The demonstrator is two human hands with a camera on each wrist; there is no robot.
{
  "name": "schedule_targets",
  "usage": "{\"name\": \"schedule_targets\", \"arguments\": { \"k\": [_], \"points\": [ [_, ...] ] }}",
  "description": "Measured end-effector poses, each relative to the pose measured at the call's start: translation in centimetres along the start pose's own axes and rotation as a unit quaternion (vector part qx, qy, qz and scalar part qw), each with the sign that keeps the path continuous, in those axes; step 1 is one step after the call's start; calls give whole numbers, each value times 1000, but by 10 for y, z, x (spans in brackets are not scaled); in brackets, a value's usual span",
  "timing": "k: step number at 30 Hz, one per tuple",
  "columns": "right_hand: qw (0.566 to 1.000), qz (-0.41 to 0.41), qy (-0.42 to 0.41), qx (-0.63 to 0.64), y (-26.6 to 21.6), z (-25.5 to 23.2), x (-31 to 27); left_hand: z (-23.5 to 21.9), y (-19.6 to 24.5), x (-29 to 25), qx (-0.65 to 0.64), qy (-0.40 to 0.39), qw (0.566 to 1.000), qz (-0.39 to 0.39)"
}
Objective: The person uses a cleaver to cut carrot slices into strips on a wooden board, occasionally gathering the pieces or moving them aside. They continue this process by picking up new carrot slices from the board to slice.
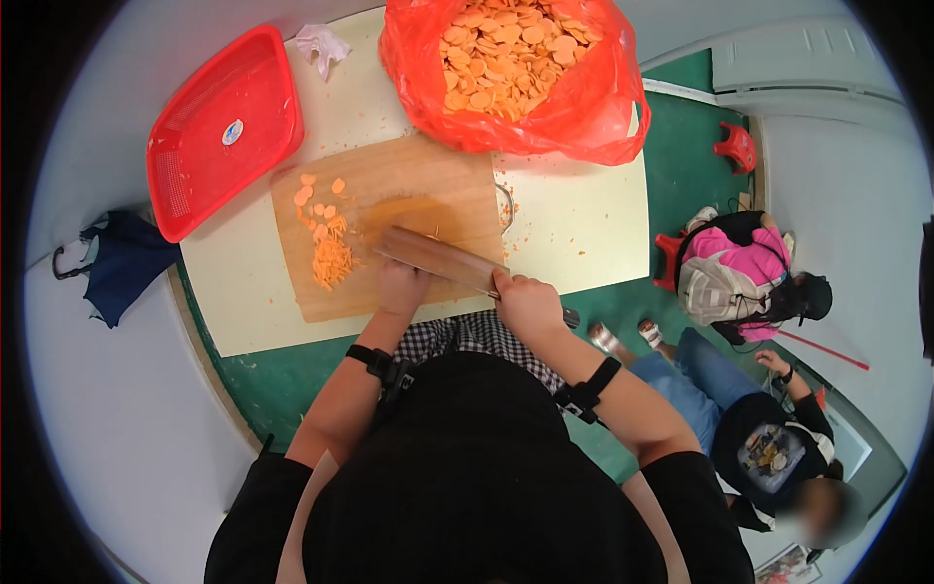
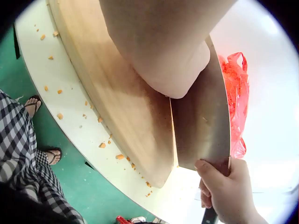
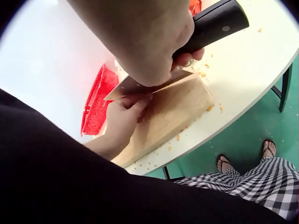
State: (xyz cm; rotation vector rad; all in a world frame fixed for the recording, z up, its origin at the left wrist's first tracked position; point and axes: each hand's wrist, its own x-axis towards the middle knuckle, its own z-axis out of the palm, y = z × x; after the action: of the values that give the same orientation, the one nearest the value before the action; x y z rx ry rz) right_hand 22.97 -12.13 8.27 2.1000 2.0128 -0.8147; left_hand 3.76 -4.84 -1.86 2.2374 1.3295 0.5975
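Observation:
In the head view my right hand (image 1: pixel 527 304) grips a cleaver (image 1: pixel 440 261) by its black handle (image 3: pixel 217 25), thumb against the blade near its heel. The broad blade slants across the wooden cutting board (image 1: pixel 389 161). My left hand (image 1: pixel 401 284) is down on the board at the near side of the blade, its fingertips right beside the steel; in the right wrist view its thumb and bent forefinger (image 3: pixel 133 103) show. What lies under those fingers is hidden, so I cannot tell what they hold. Left of the blade lie a heap of carrot shreds (image 1: pixel 334 261) and several carrot slices (image 1: pixel 305 193).
A red plastic bag (image 1: pixel 584 136) full of carrot slices (image 1: pixel 506 58) stands at the table's back right. The red basket (image 1: pixel 199 146) sits back left, beside crumpled tissue (image 1: pixel 321 47). Orange crumbs dot the table (image 1: pixel 584 214). Two seated people are off to the right.

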Motion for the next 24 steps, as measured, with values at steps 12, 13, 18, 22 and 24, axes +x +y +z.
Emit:
{"name": "schedule_targets", "arguments": {
  "k": [12,13,18,22,24],
  "points": [
    [1000,-3,29,6,6,11,3,4,-4,-3,6,10,1000,1],
    [1000,-2,30,6,2,13,9,4,-3,-2,-6,10,1000,-4],
    [1000,-1,15,15,-6,12,22,-2,3,-1,5,-10,999,-49],
    [999,-2,15,39,-1,5,5,-4,6,1,12,-1,999,-39],
    [999,13,-14,28,0,-1,0,-4,5,1,8,-3,999,-42]
  ]
}}
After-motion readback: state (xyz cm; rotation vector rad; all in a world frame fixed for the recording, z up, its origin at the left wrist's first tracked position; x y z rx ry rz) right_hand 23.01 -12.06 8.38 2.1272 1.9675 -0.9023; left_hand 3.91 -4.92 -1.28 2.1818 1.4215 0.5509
